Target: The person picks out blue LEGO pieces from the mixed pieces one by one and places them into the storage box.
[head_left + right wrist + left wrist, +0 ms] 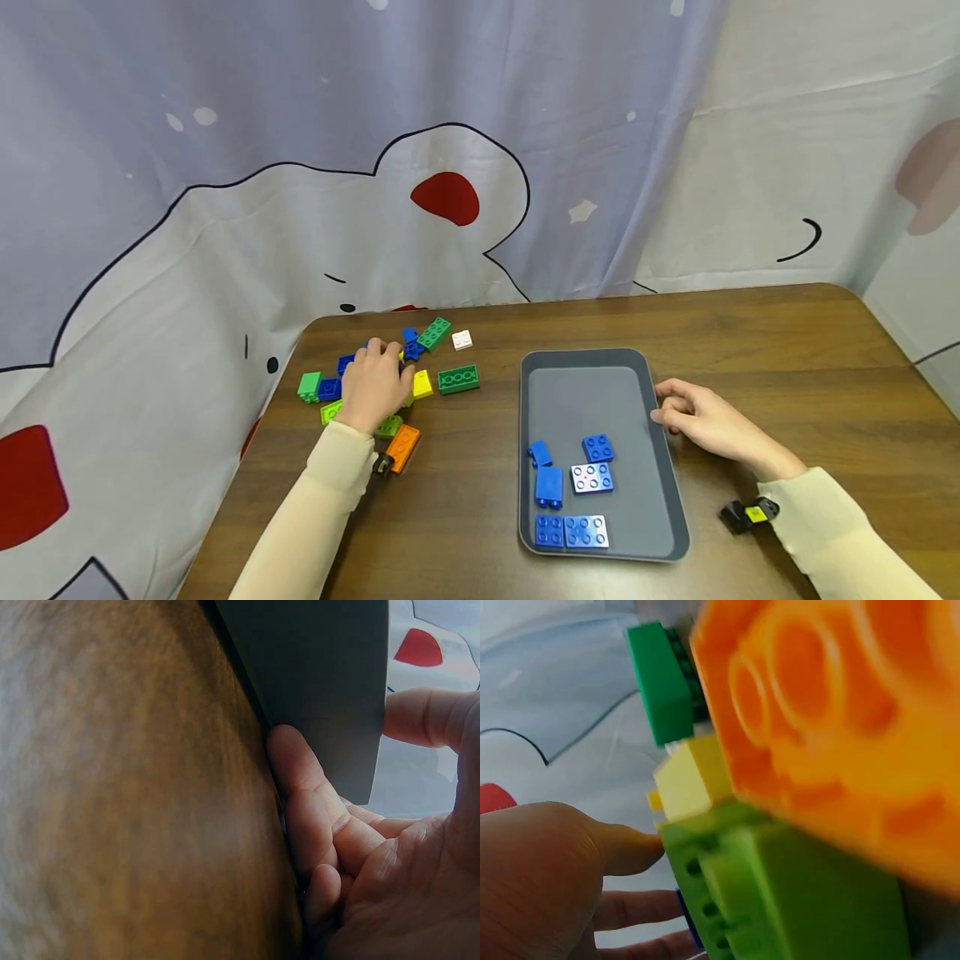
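Observation:
My left hand [372, 387] reaches over a pile of toy building bricks at the table's left. In the left wrist view its thumb and fingers are apart, with the fingertips hidden behind a light green brick [810, 892]; a blue edge shows beside them. Close to that wrist lies an orange brick [402, 448]. On the right, my right hand [701, 421] holds the side of a grey tray [592, 400], thumb at the rim and curled fingers against the outer wall. Several blue bricks [597, 448] lie in the near part of the tray, one with a glare-whitened top [592, 478].
Around the pile are a green brick [459, 380], another green one [434, 333], a white brick [462, 339], a yellow brick [422, 384] and a blue brick [329, 389]. The wooden table [465, 492] ends at a patterned curtain [300, 242] behind.

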`<state>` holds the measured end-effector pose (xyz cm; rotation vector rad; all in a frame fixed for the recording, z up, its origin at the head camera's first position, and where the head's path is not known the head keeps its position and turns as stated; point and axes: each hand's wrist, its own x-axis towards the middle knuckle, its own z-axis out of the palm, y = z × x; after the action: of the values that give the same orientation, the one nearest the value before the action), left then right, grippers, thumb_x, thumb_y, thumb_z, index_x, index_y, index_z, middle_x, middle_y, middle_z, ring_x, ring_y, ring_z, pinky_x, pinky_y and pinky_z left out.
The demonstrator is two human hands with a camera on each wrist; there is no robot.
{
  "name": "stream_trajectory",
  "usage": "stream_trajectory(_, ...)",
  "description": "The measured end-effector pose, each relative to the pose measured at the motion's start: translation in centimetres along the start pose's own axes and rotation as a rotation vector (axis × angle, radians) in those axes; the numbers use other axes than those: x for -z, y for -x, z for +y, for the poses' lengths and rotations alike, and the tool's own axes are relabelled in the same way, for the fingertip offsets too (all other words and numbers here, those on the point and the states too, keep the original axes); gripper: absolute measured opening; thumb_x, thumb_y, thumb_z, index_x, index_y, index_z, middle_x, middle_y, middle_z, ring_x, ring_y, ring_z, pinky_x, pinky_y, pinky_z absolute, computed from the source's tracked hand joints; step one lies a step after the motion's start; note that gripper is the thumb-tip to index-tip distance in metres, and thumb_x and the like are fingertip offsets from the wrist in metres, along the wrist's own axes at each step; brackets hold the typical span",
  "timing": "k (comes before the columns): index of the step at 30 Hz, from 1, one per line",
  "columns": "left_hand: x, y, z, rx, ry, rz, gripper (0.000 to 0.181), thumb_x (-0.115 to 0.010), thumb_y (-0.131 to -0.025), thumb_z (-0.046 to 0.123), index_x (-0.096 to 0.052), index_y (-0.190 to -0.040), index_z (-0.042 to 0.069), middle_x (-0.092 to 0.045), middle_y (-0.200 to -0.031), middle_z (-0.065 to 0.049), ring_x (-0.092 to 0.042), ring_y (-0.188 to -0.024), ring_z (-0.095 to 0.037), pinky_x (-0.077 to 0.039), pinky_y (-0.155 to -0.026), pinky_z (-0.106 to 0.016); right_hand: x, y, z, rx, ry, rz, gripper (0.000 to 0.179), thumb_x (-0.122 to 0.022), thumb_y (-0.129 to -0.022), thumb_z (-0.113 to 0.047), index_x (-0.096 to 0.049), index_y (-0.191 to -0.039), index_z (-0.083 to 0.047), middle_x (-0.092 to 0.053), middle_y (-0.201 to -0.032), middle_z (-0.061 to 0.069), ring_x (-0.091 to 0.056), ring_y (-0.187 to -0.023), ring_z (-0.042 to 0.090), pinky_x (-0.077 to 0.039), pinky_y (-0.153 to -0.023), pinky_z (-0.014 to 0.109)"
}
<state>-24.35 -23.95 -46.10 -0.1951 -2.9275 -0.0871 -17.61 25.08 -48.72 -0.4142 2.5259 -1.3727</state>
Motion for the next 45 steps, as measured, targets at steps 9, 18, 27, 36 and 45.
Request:
stream_trajectory(9,-0.2,-1.2,-1.2,0.031,0.007,-0.108,0.042,-0.067,-0.099,0.029,-0.066,-0.132,0.003,-0.062,-0.127,-0.025,-0.066,-0.105,-0.041,-0.059,-0.087,-0.058,0.0,0.1,0.0,-0.004,0.011,0.008,0.042,-0.064,-0.099,-0.018,-0.054,-0.131,0.008,-0.055,-0.069,0.0,-0.048,-0.061,0.005,-0.038,-0.058,0.025)
stream_trajectory(18,-0.3,-1.0,-1.7,-0.02,0.047,-0.064,0.032,-0.072,-0.095,0.022,-0.071,-0.118,0.0,-0.068,-0.108,-0.022,-0.067,-0.084,-0.036,-0.06,-0.077,-0.053,0.0,0.0,0.1,-0.002,0.003,0.004,0.043,-0.064,-0.099,-0.018,-0.054,-0.132,0.008,-0.054,-0.068,-0.001,-0.047,-0.06,0.005,-0.038,-0.058,0.025)
stream_trajectory(27,-0.1,-0.8,-1.6,-0.024,0.105,-0.021,0.029,-0.072,-0.091,0.019,-0.069,-0.114,0.001,-0.067,-0.107,-0.019,-0.065,-0.079,-0.033,-0.06,-0.077,-0.05,-0.1,0.0,0.1,-0.002,-0.01,0.0,0.043,-0.064,-0.099,-0.017,-0.054,-0.132,0.008,-0.054,-0.068,0.0,-0.047,-0.059,0.005,-0.038,-0.057,0.025)
stream_trajectory(36,2.1,0.8,1.7,-0.119,0.187,0.167,0.027,-0.077,-0.088,0.017,-0.071,-0.11,0.003,-0.065,-0.103,-0.016,-0.065,-0.082,-0.032,-0.06,-0.076,-0.047,0.1,0.0,0.0,-0.008,0.006,0.009,0.043,-0.064,-0.099,-0.018,-0.054,-0.131,0.008,-0.054,-0.069,0.0,-0.049,-0.062,0.005,-0.039,-0.059,0.025)
stream_trajectory(45,4.0,3.4,6.8,-0.287,0.227,0.234,0.024,-0.078,-0.089,0.019,-0.07,-0.108,0.008,-0.062,-0.101,-0.008,-0.058,-0.074,-0.019,-0.055,-0.065,-0.034,0.0,-0.1,0.1,-0.007,-0.002,0.005,0.043,-0.064,-0.099,-0.018,-0.054,-0.132,0.009,-0.055,-0.069,0.0,-0.048,-0.061,0.006,-0.038,-0.058,0.025)
